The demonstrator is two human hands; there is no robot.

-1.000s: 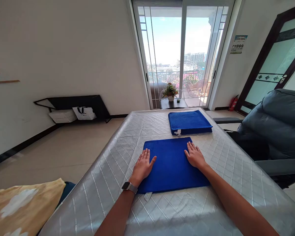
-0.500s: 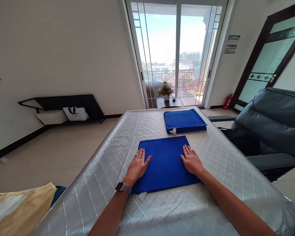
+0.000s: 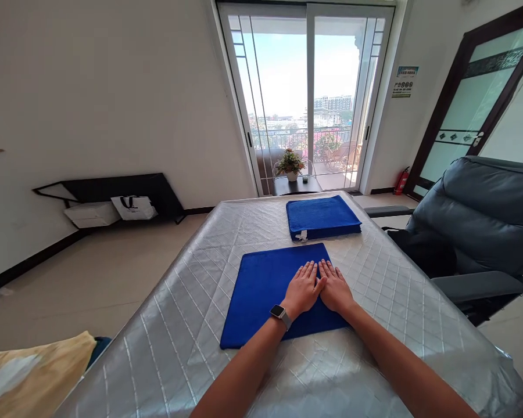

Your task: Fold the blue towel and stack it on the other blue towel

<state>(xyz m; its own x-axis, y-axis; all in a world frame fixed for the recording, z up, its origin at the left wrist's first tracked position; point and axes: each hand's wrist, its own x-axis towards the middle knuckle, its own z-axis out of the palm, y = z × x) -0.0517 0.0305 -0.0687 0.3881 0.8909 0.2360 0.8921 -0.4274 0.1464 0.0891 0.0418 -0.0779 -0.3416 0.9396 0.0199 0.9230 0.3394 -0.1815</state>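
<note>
A folded blue towel [image 3: 261,287] lies flat on the silver quilted table cover [image 3: 192,302] in front of me. My left hand [image 3: 303,285], with a watch on its wrist, rests palm down on the towel's right part, fingers stretched out. My right hand [image 3: 335,287] lies flat beside it on the towel's right edge, thumbs touching. Neither hand holds anything. A second folded blue towel stack [image 3: 321,216] sits farther back on the table, apart from both hands.
A grey armchair [image 3: 483,220] stands close to the table's right side. Beyond the table's far end are a small dark table with a potted plant [image 3: 290,165] and glass balcony doors. A yellow patterned cushion [image 3: 30,371] is at the lower left. Tiled floor lies to the left.
My left hand slid right across the towel from its left edge to meet my right hand. The right hand stayed about where it was. The head camera shifted a little.
</note>
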